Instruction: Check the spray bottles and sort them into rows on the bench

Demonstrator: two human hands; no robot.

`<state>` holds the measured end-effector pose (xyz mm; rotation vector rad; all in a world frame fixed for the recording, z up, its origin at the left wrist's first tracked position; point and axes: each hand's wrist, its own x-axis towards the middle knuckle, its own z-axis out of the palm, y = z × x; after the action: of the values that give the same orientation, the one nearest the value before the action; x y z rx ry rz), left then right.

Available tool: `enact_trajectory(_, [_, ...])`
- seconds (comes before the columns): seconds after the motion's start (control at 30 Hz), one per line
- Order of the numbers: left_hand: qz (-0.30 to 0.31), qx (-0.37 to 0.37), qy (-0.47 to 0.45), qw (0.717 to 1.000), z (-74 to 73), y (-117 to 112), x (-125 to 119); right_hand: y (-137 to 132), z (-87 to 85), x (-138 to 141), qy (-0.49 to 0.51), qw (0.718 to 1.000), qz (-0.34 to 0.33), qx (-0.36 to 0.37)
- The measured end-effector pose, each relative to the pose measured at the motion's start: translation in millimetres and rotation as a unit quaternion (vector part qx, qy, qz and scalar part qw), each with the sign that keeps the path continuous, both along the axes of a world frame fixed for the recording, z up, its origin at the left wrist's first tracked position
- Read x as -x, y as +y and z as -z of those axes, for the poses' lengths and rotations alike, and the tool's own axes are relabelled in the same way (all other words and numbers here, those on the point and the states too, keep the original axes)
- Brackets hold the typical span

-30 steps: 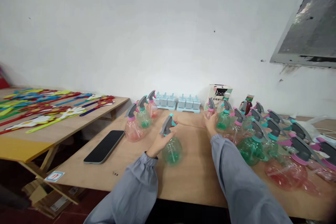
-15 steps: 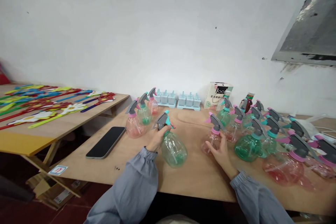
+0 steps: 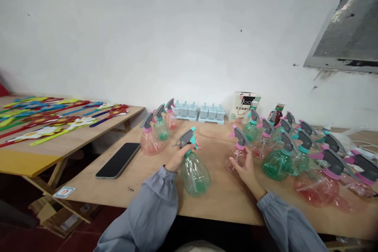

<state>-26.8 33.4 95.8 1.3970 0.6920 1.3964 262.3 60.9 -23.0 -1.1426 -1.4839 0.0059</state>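
My left hand (image 3: 177,158) grips the neck of a green spray bottle (image 3: 195,175), just under its grey and teal trigger head. The bottle leans slightly, with its base toward me, and I cannot tell whether it touches the table. Around the body of a pink spray bottle (image 3: 236,155) my right hand (image 3: 246,168) is closed, thumb in front. That bottle has a grey head with a pink trigger and collar. Close beside it stands a green spray bottle (image 3: 277,164) in a crowded group on the right.
On the wooden table (image 3: 217,204), a phone (image 3: 118,160) lies left of a pink spray bottle (image 3: 151,141) in a small row. Pale blue popsicle moulds (image 3: 212,114) and a box (image 3: 243,108) stand along the wall. Colourful hand-shaped clappers (image 3: 73,124) cover another table.
The green bottle in my left hand has dropped slightly toward me and its head has turned a little. My right hand stays on the pink bottle.
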Motion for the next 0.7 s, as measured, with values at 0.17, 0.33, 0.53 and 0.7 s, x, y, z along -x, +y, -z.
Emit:
enact_trajectory(0.17, [0.025,-0.025,0.006,0.999,-3.5,0.1,3.9,-0.6,-0.3,0.4,0.0,1.0,-0.003,0.004])
enact_trajectory(0.33, [-0.015,-0.011,0.01,1.0,-2.0,2.8,7.1,-0.3,-0.5,0.0,-0.007,1.0,0.002,0.0])
enact_trajectory(0.53, [-0.006,-0.024,0.025,0.999,-1.0,3.0,5.5,0.2,0.3,-0.1,0.001,1.0,-0.005,0.005])
enact_trajectory(0.7, [-0.082,-0.015,0.075,0.994,-0.1,1.3,13.6,-0.7,0.0,-1.1,0.006,1.0,-0.012,0.017])
